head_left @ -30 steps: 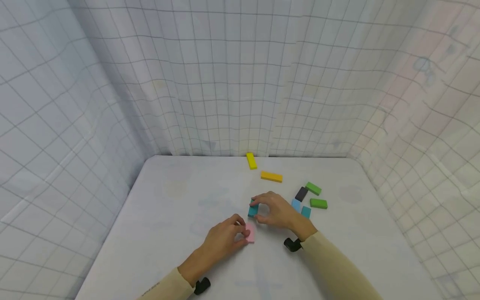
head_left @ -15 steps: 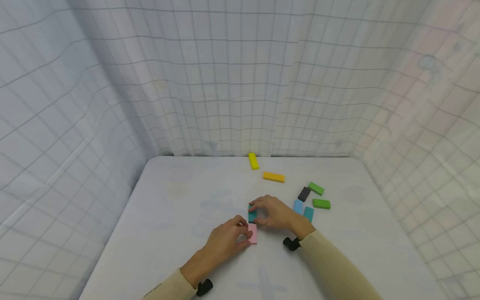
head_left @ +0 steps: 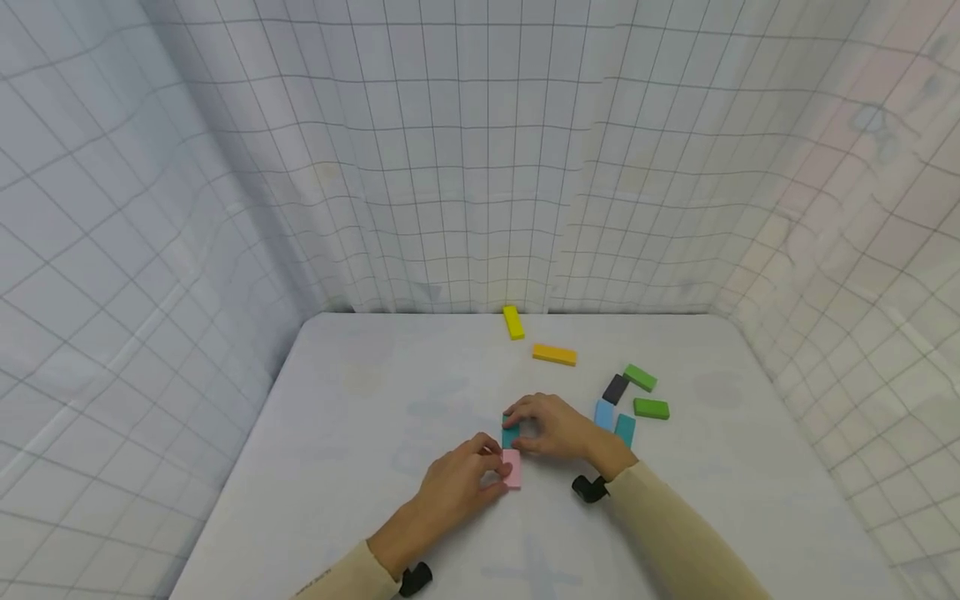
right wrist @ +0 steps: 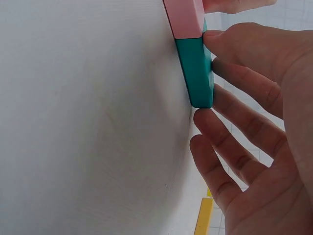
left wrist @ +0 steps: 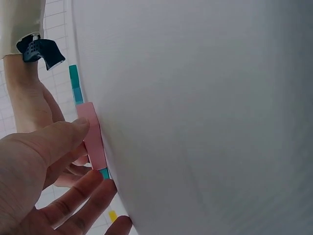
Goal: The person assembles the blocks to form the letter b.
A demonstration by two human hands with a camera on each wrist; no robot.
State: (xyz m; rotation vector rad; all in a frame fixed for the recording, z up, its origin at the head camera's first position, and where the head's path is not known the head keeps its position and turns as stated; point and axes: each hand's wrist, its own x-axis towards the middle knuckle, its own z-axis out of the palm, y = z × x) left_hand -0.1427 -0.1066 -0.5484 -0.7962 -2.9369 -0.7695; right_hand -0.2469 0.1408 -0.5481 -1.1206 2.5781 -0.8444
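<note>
In the head view, a pink block (head_left: 513,473) lies flat on the white table, pinched by my left hand (head_left: 459,479). My right hand (head_left: 558,427) holds a teal block (head_left: 510,437) end to end with it, on its far side. Close up in the right wrist view, the teal block (right wrist: 196,73) meets the pink block (right wrist: 186,18) along a thin seam. My right thumb lies near that seam, with fingertips along the teal block's side and far end. In the left wrist view my left thumb presses the pink block (left wrist: 93,139); its other fingers are partly hidden.
Right of my right hand lie a light blue block (head_left: 603,414), a second teal block (head_left: 625,429), a black block (head_left: 616,389) and two green blocks (head_left: 651,408). Farther back are an orange block (head_left: 554,355) and a yellow block (head_left: 513,322). Gridded white curtains (head_left: 480,167) surround the table.
My right hand has brought the teal block toward me, from a gap beyond the pink block to touching its far end. My left hand stays at the pink block. The view shifts slightly.
</note>
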